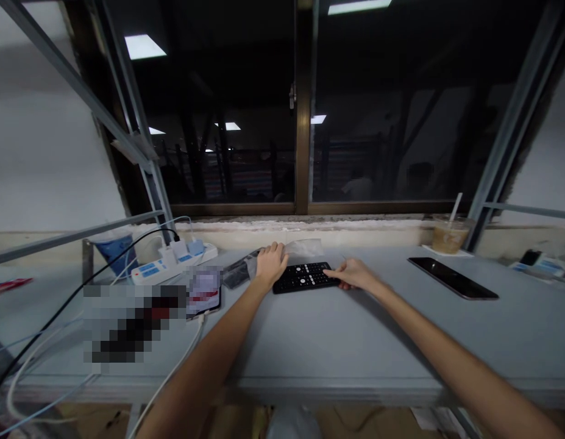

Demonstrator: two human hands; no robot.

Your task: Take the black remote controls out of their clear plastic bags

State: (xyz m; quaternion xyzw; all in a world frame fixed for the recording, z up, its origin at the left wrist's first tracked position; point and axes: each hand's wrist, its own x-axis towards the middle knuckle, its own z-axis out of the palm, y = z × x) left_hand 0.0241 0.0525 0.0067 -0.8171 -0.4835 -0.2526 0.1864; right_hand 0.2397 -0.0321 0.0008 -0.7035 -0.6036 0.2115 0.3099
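Note:
Two black remote controls (305, 277) with white and grey buttons lie side by side on the grey table (337, 341). My right hand (355, 274) pinches their right end between thumb and fingers; whether it grips one or both I cannot tell. My left hand (271, 263) is at their left end, fingers bent over clear plastic wrapping (305, 247); what is under the palm is hidden. Left of that hand is a dark item in clear plastic (239, 272).
A white power strip (172, 264) with plugs and cables, a lit phone (204, 291) on a white cable and a blue cup (115, 251) are at left. A dark phone or tablet (452, 278) and an iced drink (449, 236) with a straw stand right. A window (218, 122) is behind.

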